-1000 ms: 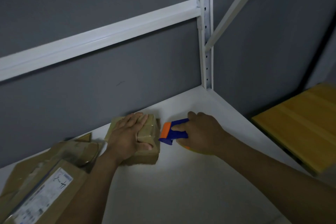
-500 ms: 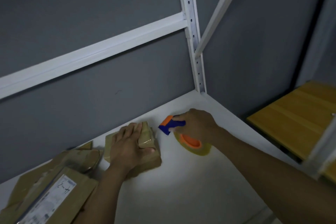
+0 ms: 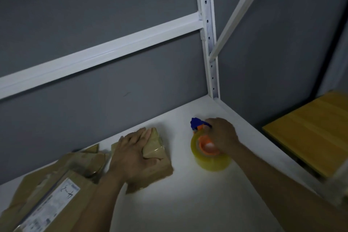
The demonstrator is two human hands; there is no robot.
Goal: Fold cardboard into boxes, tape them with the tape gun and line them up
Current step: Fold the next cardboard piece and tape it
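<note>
Head view: box pressed flat-handed, tape gun beside it.
Cardboard (image 3: 47, 199) lies at 8 o'clock on the shelf (image 3: 188, 203). The left grip (image 3: 131, 154), fingers straight, presses on the taped box (image 3: 156, 149). At the box's 3 o'clock, apart from it, the right grip (image 3: 222, 135) curls round the tape gun (image 3: 205, 143).

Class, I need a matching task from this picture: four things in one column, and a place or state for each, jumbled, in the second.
Things:
1 left hand
2 right hand
3 labelled cardboard
4 wooden board

Places or states:
A yellow, far right
B lies flat on the small box
C lower left corner
D grips the tape gun

Pairs: 1-B, 2-D, 3-C, 4-A
</note>
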